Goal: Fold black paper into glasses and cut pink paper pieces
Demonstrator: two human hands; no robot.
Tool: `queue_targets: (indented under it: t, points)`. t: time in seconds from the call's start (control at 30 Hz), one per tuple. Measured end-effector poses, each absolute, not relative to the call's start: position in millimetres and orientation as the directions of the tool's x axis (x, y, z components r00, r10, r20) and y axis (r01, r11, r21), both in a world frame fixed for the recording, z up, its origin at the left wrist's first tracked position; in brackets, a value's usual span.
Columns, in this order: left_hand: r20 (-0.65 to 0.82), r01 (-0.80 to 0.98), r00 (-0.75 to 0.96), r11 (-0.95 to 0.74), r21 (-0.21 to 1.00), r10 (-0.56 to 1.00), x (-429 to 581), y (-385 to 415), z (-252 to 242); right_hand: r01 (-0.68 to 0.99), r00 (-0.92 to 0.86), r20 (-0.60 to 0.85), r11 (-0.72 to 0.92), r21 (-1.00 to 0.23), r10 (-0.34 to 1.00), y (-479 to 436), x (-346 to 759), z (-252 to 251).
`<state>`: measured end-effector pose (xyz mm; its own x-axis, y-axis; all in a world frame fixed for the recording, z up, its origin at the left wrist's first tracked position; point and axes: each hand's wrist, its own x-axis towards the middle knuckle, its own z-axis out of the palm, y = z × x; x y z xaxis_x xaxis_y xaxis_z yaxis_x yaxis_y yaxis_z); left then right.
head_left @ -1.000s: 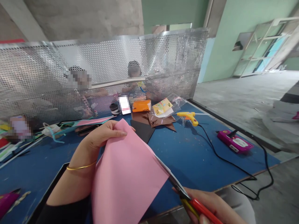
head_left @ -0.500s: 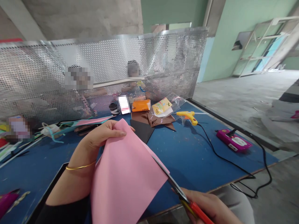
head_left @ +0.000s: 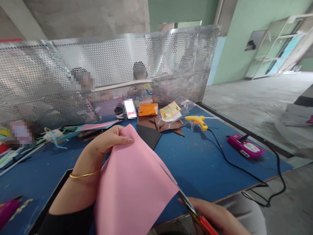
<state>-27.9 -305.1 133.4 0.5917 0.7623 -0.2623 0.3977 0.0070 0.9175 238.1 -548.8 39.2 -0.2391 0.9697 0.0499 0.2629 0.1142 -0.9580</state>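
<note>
My left hand point(head_left: 113, 138) pinches the top edge of a large pink sheet point(head_left: 137, 182), thumb on the near face. The sheet hangs tilted in front of me, its lower part curving toward my body. In my right hand point(head_left: 210, 210), at the lower right, is a pair of scissors point(head_left: 187, 202) with red and yellow handles. Their blades lie along the sheet's right edge, with a strip of pink showing beyond the upper blade. The right fingers are partly hidden by the handles and the frame's bottom.
On the blue table point(head_left: 195, 163) are a yellow glue gun point(head_left: 199, 121), a purple power strip point(head_left: 245, 147) with a black cable, brown cut pieces point(head_left: 167, 124), a black sheet point(head_left: 150, 135) and an orange pack point(head_left: 148, 109). A perforated metal screen point(head_left: 110, 62) stands behind; people sit beyond it.
The scissors have shifted slightly along the right edge of the pink sheet, and their blades look closer together. My left hand keeps its hold in nearly the same place.
</note>
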Motion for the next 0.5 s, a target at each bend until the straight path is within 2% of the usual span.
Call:
queue_targets:
  t: [0.2, 0.5]
  points:
    - [-0.260, 0.398, 0.566, 0.017, 0.917, 0.782, -30.8, -303.5, 132.2, 0.220, -0.294, 0.017, 0.085, -0.972, 0.956, -551.6, 237.6, 39.7]
    - [-0.282, 0.413, 0.573, 0.026, 0.910, 0.770, -28.9, -301.7, 130.3, 0.244, -0.263, 0.015, 0.082, -0.966, 0.965, -555.1, 237.8, 48.1]
